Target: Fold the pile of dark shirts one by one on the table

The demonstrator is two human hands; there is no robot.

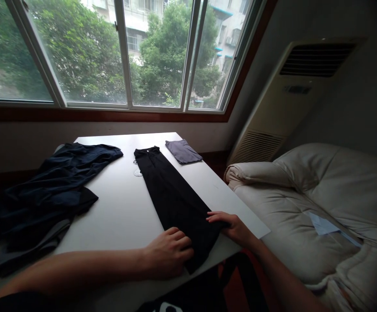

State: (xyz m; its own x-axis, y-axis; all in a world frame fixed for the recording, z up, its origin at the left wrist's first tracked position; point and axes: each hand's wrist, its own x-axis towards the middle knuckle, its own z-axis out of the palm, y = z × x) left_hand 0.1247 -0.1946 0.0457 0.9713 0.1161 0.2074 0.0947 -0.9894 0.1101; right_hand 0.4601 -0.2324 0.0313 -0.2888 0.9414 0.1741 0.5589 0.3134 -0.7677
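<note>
A pair of black trousers (175, 186), folded lengthwise into a long strip, lies on the white table with its waistband at the far end and the leg ends close to me. At the near left edge of the trousers, my left hand (172, 253) is closed, its fingers curled onto the cloth. Across from it, my right hand (235, 227) rests on the right edge with its fingers stretched out over the fabric; its thumb is hidden.
Dark clothes (55, 182) lie in a loose heap on the left of the white table (117, 216). A folded grey garment (183, 151) sits at the far right. Beyond the table's right edge stands a cream sofa (282, 216). Windows (126, 52) and a standing air conditioner (279, 99) are behind.
</note>
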